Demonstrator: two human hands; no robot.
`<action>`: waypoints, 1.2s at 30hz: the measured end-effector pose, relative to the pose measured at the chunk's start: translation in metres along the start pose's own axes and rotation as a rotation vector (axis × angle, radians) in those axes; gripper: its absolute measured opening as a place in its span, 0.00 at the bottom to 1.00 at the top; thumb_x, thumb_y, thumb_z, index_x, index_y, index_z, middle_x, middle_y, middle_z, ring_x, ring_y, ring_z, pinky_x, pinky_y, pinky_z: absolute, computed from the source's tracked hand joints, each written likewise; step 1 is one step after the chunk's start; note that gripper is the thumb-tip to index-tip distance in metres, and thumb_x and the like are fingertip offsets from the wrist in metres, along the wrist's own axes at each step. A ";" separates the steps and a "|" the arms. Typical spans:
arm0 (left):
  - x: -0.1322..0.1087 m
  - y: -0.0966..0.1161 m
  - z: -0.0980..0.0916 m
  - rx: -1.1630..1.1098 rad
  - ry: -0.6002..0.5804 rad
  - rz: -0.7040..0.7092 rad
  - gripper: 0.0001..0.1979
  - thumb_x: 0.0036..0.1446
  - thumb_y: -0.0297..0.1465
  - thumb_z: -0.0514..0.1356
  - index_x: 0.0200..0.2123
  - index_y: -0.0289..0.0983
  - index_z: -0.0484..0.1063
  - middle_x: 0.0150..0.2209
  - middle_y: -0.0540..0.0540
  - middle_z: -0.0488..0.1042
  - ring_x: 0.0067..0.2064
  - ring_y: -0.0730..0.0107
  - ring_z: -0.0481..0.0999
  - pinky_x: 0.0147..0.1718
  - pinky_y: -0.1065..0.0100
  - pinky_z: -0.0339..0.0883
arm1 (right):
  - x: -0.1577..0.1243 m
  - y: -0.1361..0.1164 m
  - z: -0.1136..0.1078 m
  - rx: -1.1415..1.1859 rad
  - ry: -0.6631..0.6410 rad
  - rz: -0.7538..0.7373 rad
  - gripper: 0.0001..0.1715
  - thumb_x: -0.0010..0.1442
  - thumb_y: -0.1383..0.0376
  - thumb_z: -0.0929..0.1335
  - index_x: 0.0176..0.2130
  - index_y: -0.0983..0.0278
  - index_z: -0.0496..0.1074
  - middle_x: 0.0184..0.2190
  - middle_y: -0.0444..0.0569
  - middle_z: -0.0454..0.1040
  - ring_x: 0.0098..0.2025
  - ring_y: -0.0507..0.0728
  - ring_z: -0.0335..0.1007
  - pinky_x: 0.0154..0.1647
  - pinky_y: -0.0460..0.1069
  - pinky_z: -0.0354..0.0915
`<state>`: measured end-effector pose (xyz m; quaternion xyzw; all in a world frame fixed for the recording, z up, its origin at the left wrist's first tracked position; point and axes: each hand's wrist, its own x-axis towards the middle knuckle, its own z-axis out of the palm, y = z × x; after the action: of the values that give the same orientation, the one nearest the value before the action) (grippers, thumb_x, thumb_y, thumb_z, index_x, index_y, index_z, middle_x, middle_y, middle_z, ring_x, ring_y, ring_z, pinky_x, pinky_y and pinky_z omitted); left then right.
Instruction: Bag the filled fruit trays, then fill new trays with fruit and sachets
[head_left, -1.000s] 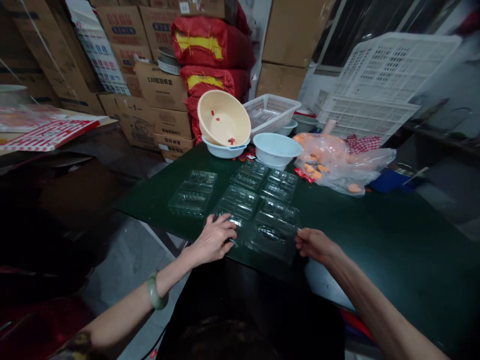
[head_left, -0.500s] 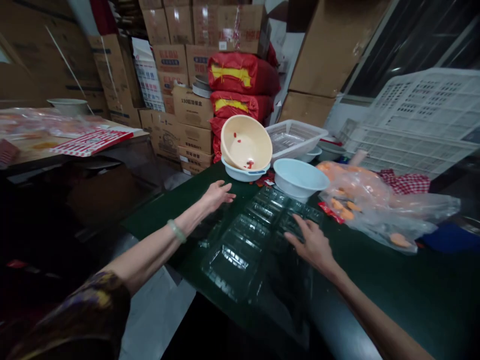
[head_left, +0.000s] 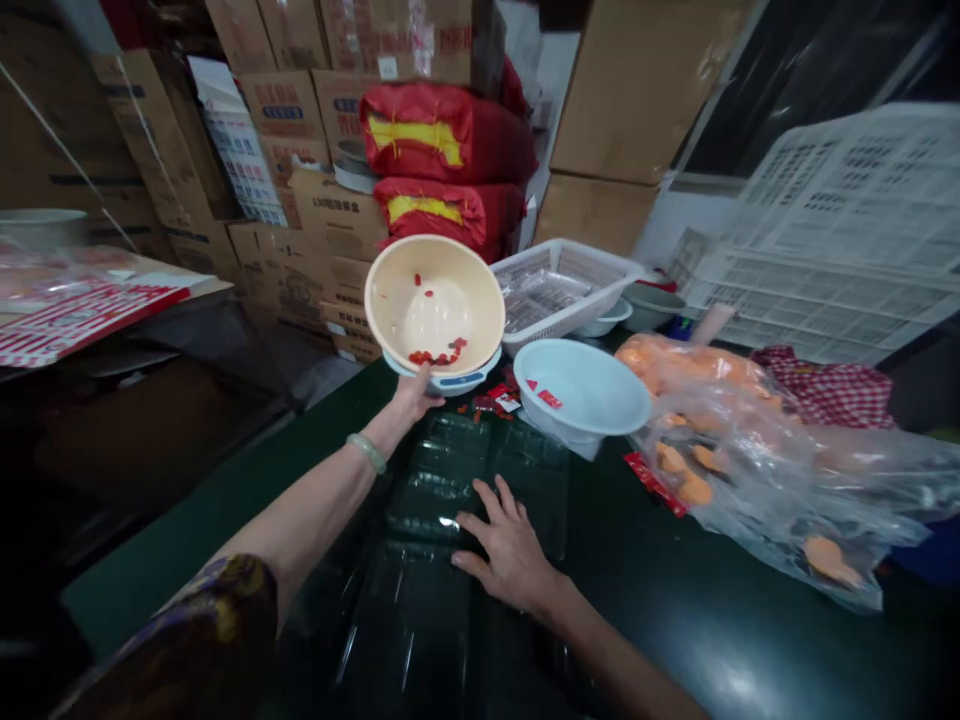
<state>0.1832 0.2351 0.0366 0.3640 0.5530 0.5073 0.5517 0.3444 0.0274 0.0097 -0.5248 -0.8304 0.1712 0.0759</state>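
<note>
My left hand (head_left: 412, 395) grips the rim of a white plastic bowl (head_left: 450, 382) nested under a cream plastic bowl (head_left: 435, 300). Both bowls tilt toward me. Small red pieces (head_left: 433, 355) lie inside the cream bowl, gathered at its low side. My right hand (head_left: 510, 555) rests with spread fingers on dark-looking clear plastic blister trays (head_left: 442, 490) lying on the green table (head_left: 675, 610). Its fingers touch the tray surface and hold nothing.
A pale blue bowl (head_left: 581, 390) stands right of the trays, beside a clear plastic bag of orange pieces (head_left: 750, 470). Small red sachets (head_left: 495, 400) lie near the bowls. Behind are a white basket (head_left: 559, 290), white crates (head_left: 840, 230), red sacks (head_left: 442, 130) and cardboard boxes (head_left: 337, 225).
My left hand has moved from the table to the bowls, which now tilt toward me. My right hand has shifted across the trays, and the view has swung slightly.
</note>
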 end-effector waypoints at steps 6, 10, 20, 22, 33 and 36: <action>-0.058 0.001 -0.080 0.567 0.151 0.054 0.38 0.46 0.44 0.63 0.57 0.33 0.57 0.61 0.35 0.54 0.62 0.48 0.49 0.54 0.52 0.50 | 0.014 -0.004 -0.013 -0.054 0.095 0.048 0.35 0.57 0.53 0.64 0.61 0.58 0.56 0.64 0.58 0.47 0.65 0.72 0.36 0.55 0.66 0.50; -0.127 -0.019 -0.125 1.324 0.093 0.068 0.36 0.51 0.53 0.53 0.59 0.41 0.56 0.62 0.37 0.53 0.63 0.39 0.44 0.50 0.35 0.47 | -0.036 0.005 -0.019 -0.061 0.343 0.278 0.39 0.58 0.49 0.61 0.63 0.62 0.50 0.64 0.60 0.45 0.65 0.70 0.34 0.56 0.65 0.50; -0.140 -0.035 -0.118 1.696 -0.071 0.280 0.32 0.54 0.52 0.48 0.58 0.43 0.59 0.62 0.38 0.53 0.62 0.41 0.48 0.46 0.42 0.56 | -0.108 -0.040 0.044 -0.023 0.221 0.541 0.44 0.53 0.48 0.65 0.62 0.61 0.50 0.64 0.64 0.42 0.65 0.75 0.35 0.53 0.69 0.52; -0.140 -0.029 -0.106 1.710 -0.097 0.368 0.31 0.52 0.49 0.52 0.57 0.43 0.61 0.62 0.38 0.53 0.62 0.41 0.46 0.47 0.43 0.55 | -0.096 -0.044 0.042 0.001 0.242 0.603 0.43 0.55 0.48 0.63 0.62 0.64 0.51 0.64 0.66 0.42 0.64 0.76 0.35 0.53 0.70 0.52; -0.123 -0.047 -0.072 1.630 -0.419 0.516 0.12 0.51 0.38 0.58 0.38 0.45 0.75 0.48 0.42 0.71 0.56 0.48 0.57 0.47 0.47 0.54 | -0.046 -0.039 0.023 0.127 0.321 0.758 0.43 0.55 0.49 0.63 0.61 0.70 0.52 0.63 0.73 0.41 0.63 0.80 0.33 0.49 0.75 0.47; -0.134 -0.039 -0.076 1.682 -0.384 0.587 0.15 0.52 0.43 0.56 0.40 0.44 0.73 0.50 0.42 0.69 0.56 0.49 0.58 0.46 0.48 0.57 | -0.036 -0.039 0.020 0.174 0.312 0.782 0.45 0.53 0.50 0.65 0.61 0.70 0.51 0.64 0.71 0.39 0.64 0.80 0.30 0.51 0.74 0.45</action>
<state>0.1314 0.0852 0.0218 0.8508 0.5242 -0.0127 0.0355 0.3217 -0.0243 0.0074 -0.8113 -0.5300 0.1750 0.1741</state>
